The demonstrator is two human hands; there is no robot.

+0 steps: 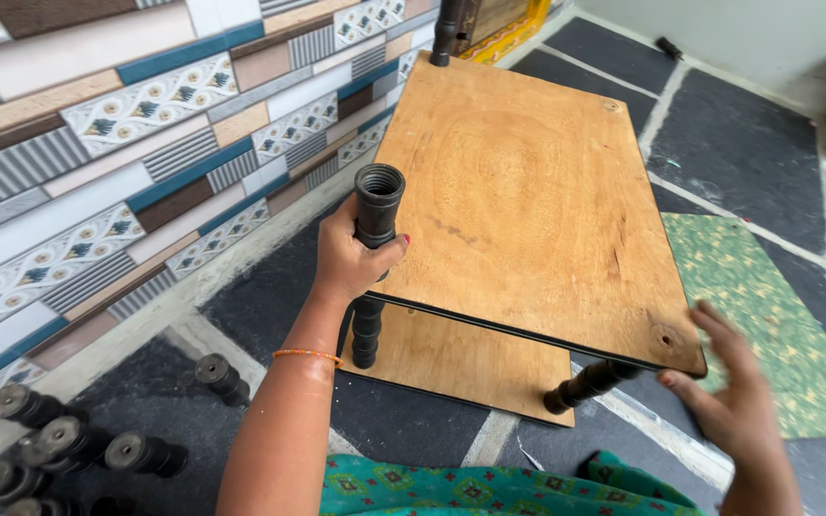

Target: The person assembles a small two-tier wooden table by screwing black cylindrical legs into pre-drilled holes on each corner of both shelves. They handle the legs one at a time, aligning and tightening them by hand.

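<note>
Gripping the black post (376, 205) tight in my left hand (346, 263); right hand (733, 392) open beside the top board (528, 191), holding nothing. Board's tilted, so it could slip off.

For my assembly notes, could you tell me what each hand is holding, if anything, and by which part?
The left hand grips a black threaded post just below its open top. The right hand is open beside the wooden shelf board's near corner, holding nothing.
</note>
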